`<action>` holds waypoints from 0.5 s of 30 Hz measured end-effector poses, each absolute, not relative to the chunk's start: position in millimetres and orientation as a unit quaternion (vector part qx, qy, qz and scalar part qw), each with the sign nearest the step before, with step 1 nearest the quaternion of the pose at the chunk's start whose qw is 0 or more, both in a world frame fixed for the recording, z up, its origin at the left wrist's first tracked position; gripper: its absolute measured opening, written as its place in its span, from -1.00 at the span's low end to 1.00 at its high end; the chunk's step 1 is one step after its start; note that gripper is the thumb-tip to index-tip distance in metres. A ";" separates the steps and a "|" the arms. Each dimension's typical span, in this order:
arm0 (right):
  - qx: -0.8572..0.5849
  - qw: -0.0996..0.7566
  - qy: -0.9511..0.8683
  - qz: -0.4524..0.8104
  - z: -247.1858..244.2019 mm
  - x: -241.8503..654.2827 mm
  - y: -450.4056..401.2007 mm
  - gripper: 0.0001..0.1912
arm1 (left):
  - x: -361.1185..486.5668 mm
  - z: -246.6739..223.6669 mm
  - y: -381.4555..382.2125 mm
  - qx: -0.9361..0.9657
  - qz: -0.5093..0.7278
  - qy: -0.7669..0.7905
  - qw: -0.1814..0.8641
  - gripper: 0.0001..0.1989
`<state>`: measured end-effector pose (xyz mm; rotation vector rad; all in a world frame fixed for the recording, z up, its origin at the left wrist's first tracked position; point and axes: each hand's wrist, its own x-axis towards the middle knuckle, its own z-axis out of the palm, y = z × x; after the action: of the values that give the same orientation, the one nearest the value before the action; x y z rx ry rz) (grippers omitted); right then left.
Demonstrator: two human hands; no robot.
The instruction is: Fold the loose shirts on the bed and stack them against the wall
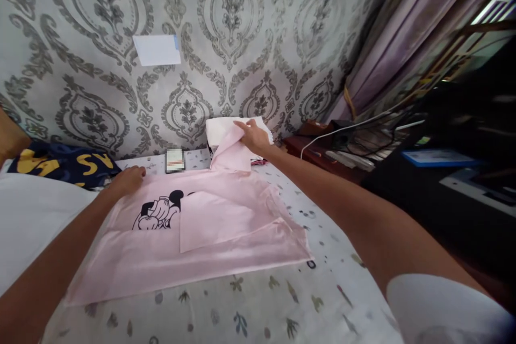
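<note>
A pink shirt (217,220) with a black cartoon print lies on the patterned bed sheet (242,306), one sleeve folded inward over its front. My right hand (253,137) pinches the far sleeve and holds it raised, in front of a white folded cloth by the wall. At the shirt's far left corner, my left hand (132,178) is closed on the pink fabric edge.
Left of the shirt are a white pillow (36,220) and a dark blue cloth with yellow letters (64,164). A small blurred box (174,160) stands near the wallpapered wall (229,27). Cables and dark furniture (435,193) are at the right.
</note>
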<state>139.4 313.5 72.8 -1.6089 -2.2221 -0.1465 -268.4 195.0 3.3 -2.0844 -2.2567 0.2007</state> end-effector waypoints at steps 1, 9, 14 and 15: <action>-0.565 0.187 -0.801 -0.062 73.4 137.8 315.6 -0.53 | -266.8 7.0 194.7 -0.676 0.075 -0.732 0.030 -0.69; -0.489 0.327 -0.804 -0.088 92.6 143.5 311.2 -0.82 | -244.2 42.8 160.2 -0.645 0.051 -0.760 0.055 -0.74; -0.379 0.493 -0.782 0.043 118.8 162.1 253.5 -0.91 | -242.8 55.8 124.7 -0.663 0.012 -0.745 0.078 -0.72; -0.359 0.502 -0.784 0.068 123.1 166.0 234.1 -0.87 | -242.7 55.5 115.4 -0.675 0.003 -0.735 0.072 -0.70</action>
<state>166.0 234.1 123.1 -0.8679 -1.8951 0.1647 -242.7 115.4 55.5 -2.0276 -2.2076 0.0096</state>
